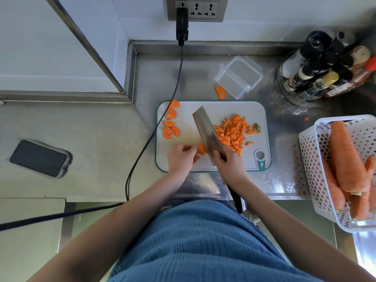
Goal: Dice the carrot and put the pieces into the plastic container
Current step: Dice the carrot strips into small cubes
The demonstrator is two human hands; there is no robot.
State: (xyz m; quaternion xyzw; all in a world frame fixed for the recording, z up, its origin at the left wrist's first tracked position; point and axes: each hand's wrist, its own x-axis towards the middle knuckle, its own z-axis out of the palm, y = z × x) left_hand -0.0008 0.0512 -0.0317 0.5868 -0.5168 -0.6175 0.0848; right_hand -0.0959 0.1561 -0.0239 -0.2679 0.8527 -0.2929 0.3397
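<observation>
Where the steel tabletop [154, 78] fills the middle of the frame, a white cutting board [215, 110] with a teal rim lies at its centre, and a white perforated basket [309, 159] of whole carrots [345, 155] stands at the right edge. A cluster of bottles [321, 68] sits at the upper right, and a phone [39, 158] lies face up at the left. The clear plastic container [239, 77] stands just above the board, tilted, with one half-round carrot slice [220, 93] beside it on the tabletop. The cleaver [205, 131] stands on the board, its handle gripped by the right hand [230, 163]. The left hand [181, 157] holds a carrot piece [201, 148] against the blade's left side with curled fingers. A heap of diced carrot [232, 132] lies right of the blade, and half-moon slices [171, 123] lie along the board's left edge.
</observation>
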